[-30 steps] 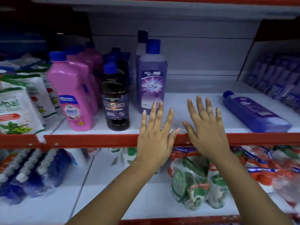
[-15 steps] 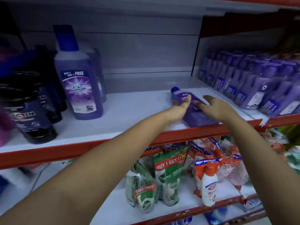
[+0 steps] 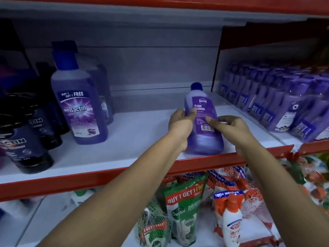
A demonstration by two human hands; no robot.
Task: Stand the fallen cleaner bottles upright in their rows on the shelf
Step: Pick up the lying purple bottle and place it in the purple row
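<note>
A purple floor cleaner bottle [image 3: 204, 118] with a blue cap is tipped up near the front edge of the white shelf [image 3: 142, 136], its cap pointing up and back. My left hand [image 3: 180, 123] grips its left side, fingers curled over the label. My right hand [image 3: 229, 127] holds its right side, thumb on the label. To the left a taller purple Bactin bottle [image 3: 79, 104] stands upright, with more purple bottles behind it.
Dark Bactin bottles [image 3: 23, 139] stand in a row at the far left. Packed rows of small purple bottles [image 3: 277, 104] fill the neighbouring bay on the right. The red shelf lip [image 3: 106, 179] runs below; pouches and bottles [image 3: 185, 211] lie on the lower shelf.
The purple bottle lay flat on the shelf; both hands closed round it and raised it so that its cap now points up. The view has shifted right and closer.
</note>
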